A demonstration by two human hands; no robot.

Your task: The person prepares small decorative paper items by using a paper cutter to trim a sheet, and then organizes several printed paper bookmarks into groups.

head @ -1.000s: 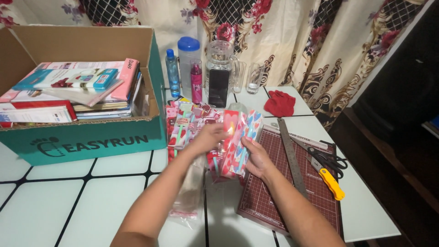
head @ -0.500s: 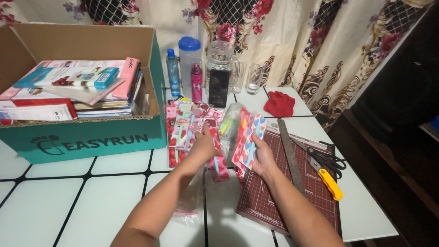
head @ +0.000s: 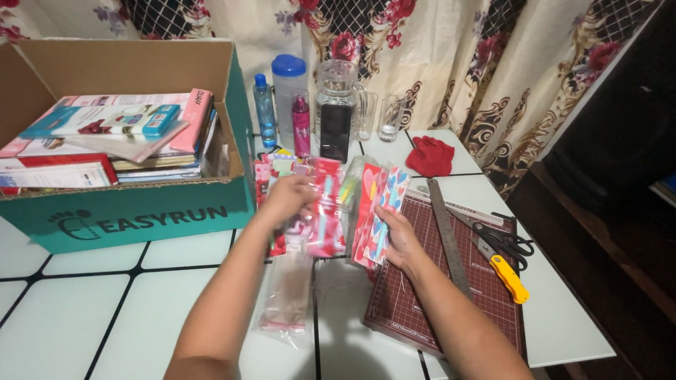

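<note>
— Worktop (head: pixel 84 309): white glossy tiles with dark joints, lamp glare on the near ones. What stands on it?

— Item one, green cardboard box (head: pixel 141 214), far left, flaps open, filled with stacked books (head: pixel 113 137) lying flat. Item two, dark red cutting mat (head: pixel 486 281) with a printed grid, right of centre, reaching the near edge. Item three, steel ruler (head: pixel 448 236), lying lengthwise on the mat.

— And right of the ruler?

— Black-handled scissors (head: pixel 503 239) and a yellow utility knife (head: pixel 508 278), side by side, touching or nearly so. Red cloth (head: pixel 429 156) further back. Back row: blue-capped bottle (head: pixel 264 109), tall blue-lidded container (head: pixel 289 95), pink bottle (head: pixel 301 127), glass jug (head: pixel 338 105), two drinking glasses (head: pixel 380 116).

— Hands?

— Left hand (head: pixel 289 197) closed on a clear packet of red and pink cards (head: pixel 324 211), held above the worktop's middle. Right hand (head: pixel 401 236) gripping a patterned red card pack (head: pixel 379 211), upright, just beside the first packet, over the mat's left edge. Below the left forearm, an empty-looking clear sleeve (head: pixel 285 295) lies flat on the tiles. More bright packets (head: pixel 271 169) are heaped behind the hands, against the box.

— Room?

— Cream curtains (head: pixel 436 63) with red flowers and a lattice print along the back; dark furniture (head: pixel 620 141) at right, details too dim to tell.
</note>
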